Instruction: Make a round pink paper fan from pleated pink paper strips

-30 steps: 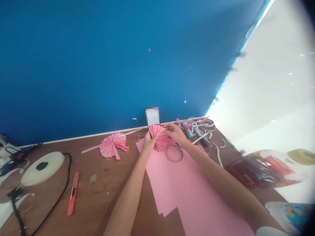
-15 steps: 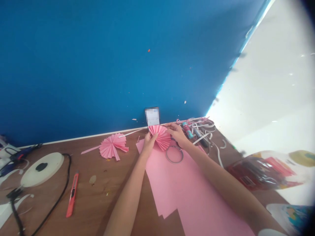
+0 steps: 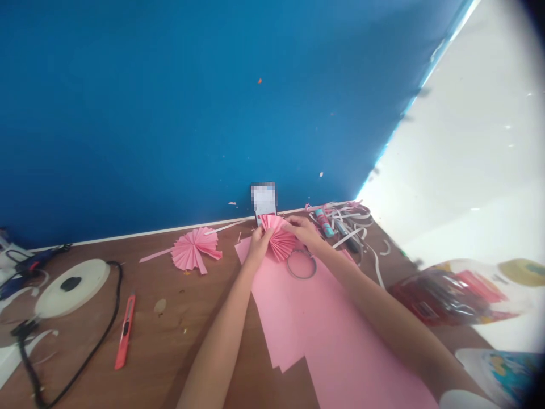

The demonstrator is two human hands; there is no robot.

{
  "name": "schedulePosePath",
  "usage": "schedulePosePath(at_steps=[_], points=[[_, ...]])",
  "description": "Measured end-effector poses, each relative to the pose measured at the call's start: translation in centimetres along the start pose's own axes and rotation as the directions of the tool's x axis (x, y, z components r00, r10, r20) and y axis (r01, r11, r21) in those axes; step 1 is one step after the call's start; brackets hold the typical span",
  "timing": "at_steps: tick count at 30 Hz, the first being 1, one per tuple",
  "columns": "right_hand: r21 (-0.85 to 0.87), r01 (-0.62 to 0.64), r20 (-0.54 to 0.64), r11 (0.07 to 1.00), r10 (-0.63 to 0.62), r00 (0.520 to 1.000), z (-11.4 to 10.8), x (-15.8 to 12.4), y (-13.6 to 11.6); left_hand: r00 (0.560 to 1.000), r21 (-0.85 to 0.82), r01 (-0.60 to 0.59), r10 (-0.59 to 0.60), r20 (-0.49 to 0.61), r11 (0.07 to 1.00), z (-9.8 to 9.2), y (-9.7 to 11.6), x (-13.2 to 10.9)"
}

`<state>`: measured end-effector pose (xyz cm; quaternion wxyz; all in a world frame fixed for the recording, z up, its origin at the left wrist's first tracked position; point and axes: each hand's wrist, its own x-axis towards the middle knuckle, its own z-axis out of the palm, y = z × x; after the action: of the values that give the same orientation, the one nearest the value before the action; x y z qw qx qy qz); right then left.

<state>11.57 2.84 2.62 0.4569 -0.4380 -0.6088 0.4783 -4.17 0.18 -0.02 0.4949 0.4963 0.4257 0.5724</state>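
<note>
A pleated pink paper fan [image 3: 281,243] is held up between my two hands, above the back end of a pink paper sheet [image 3: 306,312]. My left hand [image 3: 259,243] pinches the fan's left side. At its upper right edge, my right hand [image 3: 303,230] has its fingers closed on the folds. A thin grey ring [image 3: 301,264] lies on the sheet just below the fan. To the left, a second pleated pink rosette [image 3: 191,250] with paper strips rests on the brown table [image 3: 170,352].
A phone [image 3: 264,199] leans on the blue wall behind the fan. Paper strips [image 3: 353,218] and a glue stick [image 3: 324,222] lie at the back right. At left are a red cutter [image 3: 125,332], a white disc [image 3: 74,287] and a black cable [image 3: 117,307]. Plastic packaging [image 3: 443,295] is at right.
My right hand has moved slightly left and closed on the fan's edge, where its fingers were looser before. The fan has shifted only a little.
</note>
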Motion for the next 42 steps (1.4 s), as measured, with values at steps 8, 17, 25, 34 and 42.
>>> schedulePosePath(at_steps=[8,17,25,34,42], points=[[0.044,-0.038,-0.026,0.998,0.039,0.999,-0.1,0.0,-0.5,0.999,-0.051,0.0,-0.002,-0.04,0.999,-0.2,-0.1,0.1],[0.145,-0.022,0.059,0.989,0.014,0.998,-0.3,0.2,-0.5,0.995,-0.088,0.053,-0.045,0.092,0.995,-0.2,0.2,0.0],[0.204,-0.063,0.194,0.977,0.023,0.981,0.2,0.1,0.4,0.996,-0.233,0.047,-0.063,-0.063,0.971,-0.3,-0.1,0.1],[0.052,-0.05,0.242,0.997,0.036,0.97,0.7,-0.1,0.7,0.978,-0.239,0.037,-0.084,-0.192,0.97,-0.8,-0.7,0.4],[0.154,-0.02,0.061,0.988,0.01,0.998,0.4,0.2,0.2,0.975,-0.193,0.007,-0.05,-0.219,0.981,-0.7,-0.9,0.6]])
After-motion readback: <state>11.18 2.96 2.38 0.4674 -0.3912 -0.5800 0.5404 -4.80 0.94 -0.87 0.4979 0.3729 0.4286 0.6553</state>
